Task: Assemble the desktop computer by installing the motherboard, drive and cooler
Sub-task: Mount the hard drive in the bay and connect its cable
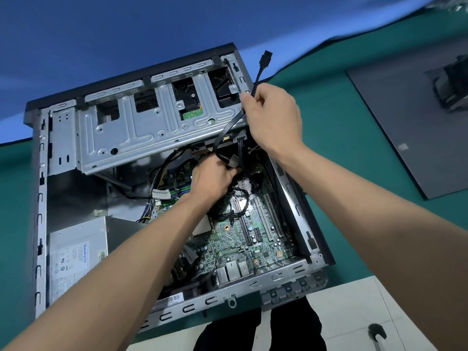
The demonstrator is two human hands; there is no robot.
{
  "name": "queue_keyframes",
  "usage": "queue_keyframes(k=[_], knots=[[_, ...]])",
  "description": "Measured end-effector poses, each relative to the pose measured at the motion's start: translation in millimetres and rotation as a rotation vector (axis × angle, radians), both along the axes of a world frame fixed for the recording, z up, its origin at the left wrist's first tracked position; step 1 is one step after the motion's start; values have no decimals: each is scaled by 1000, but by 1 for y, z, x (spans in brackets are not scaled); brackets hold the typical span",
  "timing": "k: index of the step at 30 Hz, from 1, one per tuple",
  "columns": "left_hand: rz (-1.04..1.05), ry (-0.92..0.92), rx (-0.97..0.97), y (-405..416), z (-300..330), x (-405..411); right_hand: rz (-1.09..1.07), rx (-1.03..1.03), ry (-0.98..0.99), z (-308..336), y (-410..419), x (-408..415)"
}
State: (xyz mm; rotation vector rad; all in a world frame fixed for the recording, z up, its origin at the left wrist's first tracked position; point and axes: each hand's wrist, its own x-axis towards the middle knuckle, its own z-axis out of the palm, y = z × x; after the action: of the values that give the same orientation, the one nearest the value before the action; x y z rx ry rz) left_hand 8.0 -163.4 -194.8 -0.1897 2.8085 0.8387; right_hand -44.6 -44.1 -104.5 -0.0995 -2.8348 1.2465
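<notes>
Forearms [141, 252] hide motherboard [255, 231]; side panel [405, 127] bears, seemingly, cooler [453, 84].

A green mat [342, 153] covers the work surface, its far edge running against a plain blue wall [126, 26] that fills the top of the view under even, shadowless light. A dark grey panel [405, 133] lies flat near the mat's right edge, with a blurred dark object [453, 84] resting on its far right corner. Beyond the mat's near edge, pale floor tiles [349, 312] show at lower right, where a dark-tipped white object [377, 334] stands, too indistinct to identify.
</notes>
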Motion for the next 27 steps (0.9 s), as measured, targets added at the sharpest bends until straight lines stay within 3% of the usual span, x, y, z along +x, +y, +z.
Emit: queue_keyframes(k=[12,18,21,27], knots=[[-239,-112,-158,-6,16,-14,-16,-19,1,2,-1,2],[-70,-221,-48,-6,11,-11,-7,16,4,1,1,0],[65,-118,72,-4,8,0,-2,36,13,0,0,0],[104,-23,190,11,12,29,-2,22,26,-1,1,0]])
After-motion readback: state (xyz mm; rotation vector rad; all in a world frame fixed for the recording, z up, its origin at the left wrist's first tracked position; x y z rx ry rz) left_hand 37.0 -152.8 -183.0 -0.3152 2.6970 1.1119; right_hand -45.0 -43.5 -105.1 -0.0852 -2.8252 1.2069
